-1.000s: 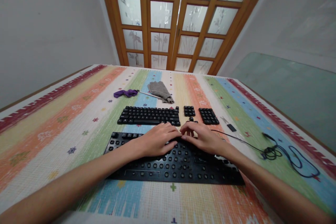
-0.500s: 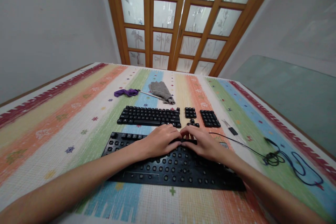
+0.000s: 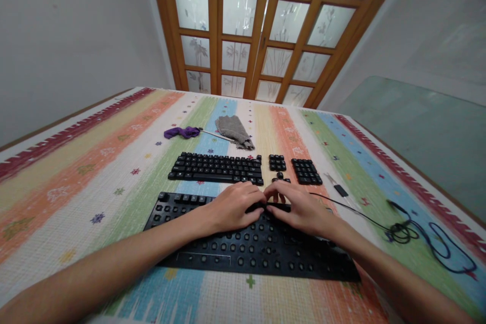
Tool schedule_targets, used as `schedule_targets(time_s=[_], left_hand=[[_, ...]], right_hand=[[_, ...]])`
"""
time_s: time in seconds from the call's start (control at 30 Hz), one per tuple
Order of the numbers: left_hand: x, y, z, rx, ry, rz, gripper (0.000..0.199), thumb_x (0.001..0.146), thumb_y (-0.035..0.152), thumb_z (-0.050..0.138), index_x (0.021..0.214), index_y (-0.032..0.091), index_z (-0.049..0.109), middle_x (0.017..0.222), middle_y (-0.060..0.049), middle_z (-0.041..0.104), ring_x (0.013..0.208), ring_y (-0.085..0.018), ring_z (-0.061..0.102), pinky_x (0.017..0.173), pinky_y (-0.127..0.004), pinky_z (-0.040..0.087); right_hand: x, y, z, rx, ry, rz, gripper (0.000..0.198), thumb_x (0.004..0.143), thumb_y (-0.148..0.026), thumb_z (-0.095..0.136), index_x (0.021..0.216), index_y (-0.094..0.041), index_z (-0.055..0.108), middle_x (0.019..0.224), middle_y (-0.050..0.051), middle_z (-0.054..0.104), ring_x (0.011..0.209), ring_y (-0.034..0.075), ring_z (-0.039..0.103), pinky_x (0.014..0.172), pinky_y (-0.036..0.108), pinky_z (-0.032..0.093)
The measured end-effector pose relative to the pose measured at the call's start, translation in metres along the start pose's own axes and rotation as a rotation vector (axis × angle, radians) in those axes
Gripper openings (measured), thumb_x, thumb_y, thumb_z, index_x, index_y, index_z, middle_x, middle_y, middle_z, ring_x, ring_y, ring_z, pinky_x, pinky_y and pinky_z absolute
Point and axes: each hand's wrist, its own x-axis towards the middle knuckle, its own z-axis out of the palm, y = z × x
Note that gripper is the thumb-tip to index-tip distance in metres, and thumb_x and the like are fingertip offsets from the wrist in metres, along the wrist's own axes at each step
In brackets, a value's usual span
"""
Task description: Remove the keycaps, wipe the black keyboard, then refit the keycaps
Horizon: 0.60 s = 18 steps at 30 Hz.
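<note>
A black keyboard (image 3: pixel 212 243) lies flat on the tablecloth, most of its key posts bare. Several keycaps (image 3: pixel 189 198) sit along its top left row. My left hand (image 3: pixel 237 206) is closed over the keyboard's far edge, thumb in front and fingers bent behind. Beside it, nearly touching at the fingertips, my right hand (image 3: pixel 299 207) pinches the same edge with thumb and fingers. Whether a small keycap is between the fingertips is hidden. Beyond the hands, loose black keycaps (image 3: pixel 216 166) lie arranged in keyboard order, with a number pad group (image 3: pixel 307 171) to the right.
A grey cloth (image 3: pixel 234 130), a purple cloth (image 3: pixel 182 132) and a thin stick (image 3: pixel 216 135) lie farther back. To the right are a small black-handled tool (image 3: pixel 340 190) and a coiled cable (image 3: pixel 404 232). The striped tablecloth (image 3: pixel 125 172) covers the table.
Both hands stay at the keyboard's far edge, with only slight finger movement. The view has shifted a little; the objects lie as before.
</note>
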Motion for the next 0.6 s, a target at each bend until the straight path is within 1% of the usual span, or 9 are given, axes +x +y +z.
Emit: schedule_targets(time_s=[0.17, 0.37, 0.6], left_hand=[[0.0005, 0.0007, -0.0004, -0.020, -0.001, 0.013, 0.011, 0.090, 0.019, 0.057, 0.099, 0.017, 0.063, 0.096, -0.006, 0.067, 0.090, -0.020, 0.061, 0.081, -0.033, 0.049], [0.0001, 0.0008, 0.0006, -0.010, 0.012, 0.020, 0.010, 0.090, 0.017, 0.056, 0.098, 0.016, 0.064, 0.093, -0.006, 0.067, 0.087, -0.020, 0.060, 0.078, -0.032, 0.049], [-0.0004, 0.0018, 0.0025, 0.038, 0.034, 0.035, 0.013, 0.092, 0.023, 0.056, 0.085, 0.016, 0.065, 0.091, -0.007, 0.066, 0.086, -0.020, 0.059, 0.079, -0.034, 0.049]], right_hand=[[-0.0036, -0.0057, 0.0026, -0.055, 0.029, -0.038, 0.016, 0.084, -0.009, 0.054, 0.095, -0.021, 0.056, 0.088, 0.004, 0.062, 0.080, 0.017, 0.058, 0.072, 0.031, 0.048], [-0.0038, -0.0058, 0.0058, -0.121, 0.017, -0.048, 0.017, 0.084, -0.008, 0.055, 0.096, -0.020, 0.057, 0.088, 0.005, 0.062, 0.081, 0.019, 0.059, 0.071, 0.032, 0.047], [0.0004, -0.0020, 0.0046, -0.092, 0.015, -0.058, 0.014, 0.080, -0.009, 0.055, 0.086, -0.020, 0.060, 0.076, 0.002, 0.062, 0.068, 0.015, 0.057, 0.064, 0.026, 0.044]])
